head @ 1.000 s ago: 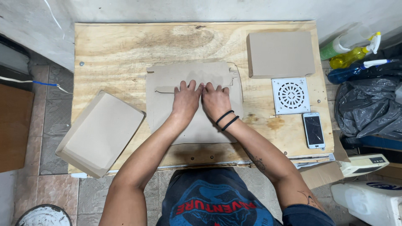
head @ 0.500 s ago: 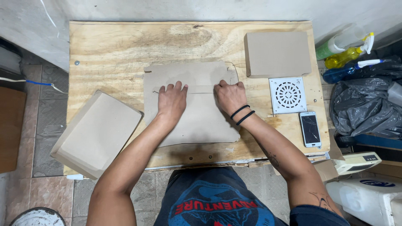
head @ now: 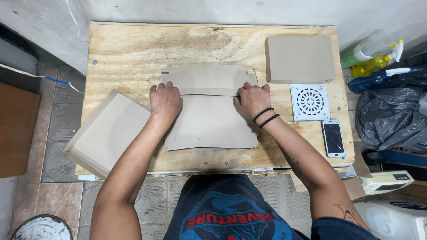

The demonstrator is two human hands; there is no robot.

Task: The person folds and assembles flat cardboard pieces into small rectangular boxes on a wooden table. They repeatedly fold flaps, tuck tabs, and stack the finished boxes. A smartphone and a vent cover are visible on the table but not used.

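Your left hand [head: 165,100] and right hand [head: 251,100] press flat on one cardboard sheet [head: 209,120] at mid surface [head: 133,49], fingers curled at the fold line where the top flap [head: 207,79] turns over. Neither grip is closed around anything; both are palms down, pinning the sheet's left and right edges. Two black bands [head: 265,118] sit on your right wrist.

Counts: one flat sheet under your hands, one cardboard stack [head: 109,133] at the surface's left edge, hanging partly off it, and one box [head: 300,58] at the far right. One white round-pattern grate [head: 310,102] sits just below the box, with one phone [head: 333,138] nearer you. Off the surface at right are three spray bottles [head: 378,60] and one black bag [head: 391,118].
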